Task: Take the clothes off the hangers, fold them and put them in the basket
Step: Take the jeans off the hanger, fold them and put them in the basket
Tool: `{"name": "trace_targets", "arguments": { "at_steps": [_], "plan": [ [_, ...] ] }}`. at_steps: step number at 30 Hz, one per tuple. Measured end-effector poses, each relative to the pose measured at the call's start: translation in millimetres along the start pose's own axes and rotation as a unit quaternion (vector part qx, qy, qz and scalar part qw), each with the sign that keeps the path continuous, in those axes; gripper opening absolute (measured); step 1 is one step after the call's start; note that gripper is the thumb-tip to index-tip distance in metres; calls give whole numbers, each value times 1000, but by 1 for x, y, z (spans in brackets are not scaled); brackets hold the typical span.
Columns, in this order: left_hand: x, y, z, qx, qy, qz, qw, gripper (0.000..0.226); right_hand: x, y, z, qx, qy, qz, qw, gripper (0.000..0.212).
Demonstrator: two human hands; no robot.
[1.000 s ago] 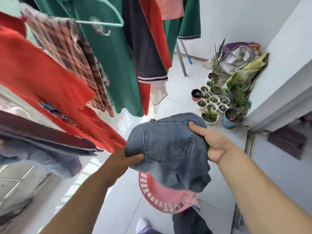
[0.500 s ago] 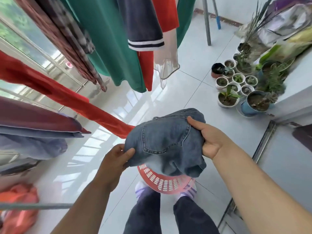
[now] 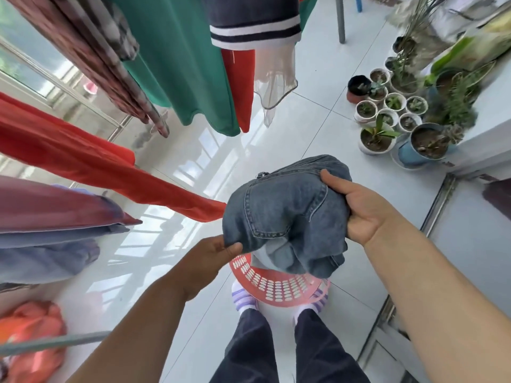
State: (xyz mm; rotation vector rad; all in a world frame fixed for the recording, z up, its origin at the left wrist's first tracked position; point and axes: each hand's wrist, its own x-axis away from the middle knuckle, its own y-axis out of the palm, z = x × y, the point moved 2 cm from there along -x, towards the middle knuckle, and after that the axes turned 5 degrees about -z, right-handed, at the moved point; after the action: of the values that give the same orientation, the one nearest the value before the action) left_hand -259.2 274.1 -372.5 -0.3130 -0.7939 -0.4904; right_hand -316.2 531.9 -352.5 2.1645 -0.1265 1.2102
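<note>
Jeans [image 3: 284,214], folded into a thick blue bundle, are up in the air between two hands. They are right above the pink basket [image 3: 276,288], and the bottom of the bundle hangs down close to it. You cannot tell if they touch.

The left hand [image 3: 207,261] holds the bottom left corner of the jeans. Its thumb lies on top and pinches the cloth against the fingers [image 3: 215,246] below. The right hand [image 3: 359,211] grips the right side of the bundle. Its thumb presses on top near the back pocket, and its other fingers are tucked under the cloth where you cannot see them.

The basket stands on the white floor [image 3: 304,120], just in front of the person's two feet in purple striped shoes [image 3: 243,297].

More clothes hang on the left and at the top: a long red cloth [image 3: 83,161], a green one [image 3: 177,64], a checked one [image 3: 110,64] and a dark one with white stripes [image 3: 254,29]. Small plant pots [image 3: 387,117] sit together on the floor by the right wall.
</note>
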Motion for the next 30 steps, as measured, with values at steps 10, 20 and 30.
{"name": "trace_targets", "arguments": {
  "at_steps": [10,20,30],
  "plan": [
    [2,-43,19,69,117,180,974,21,-13,-30,-32,318,-45,71,944,33],
    [6,-46,8,317,103,85,939,59,-12,-18,-15,222,-67,-55,971,53],
    [13,-50,-6,334,103,184,919,37,-17,-46,21,279,-122,37,952,29]
  ]
}}
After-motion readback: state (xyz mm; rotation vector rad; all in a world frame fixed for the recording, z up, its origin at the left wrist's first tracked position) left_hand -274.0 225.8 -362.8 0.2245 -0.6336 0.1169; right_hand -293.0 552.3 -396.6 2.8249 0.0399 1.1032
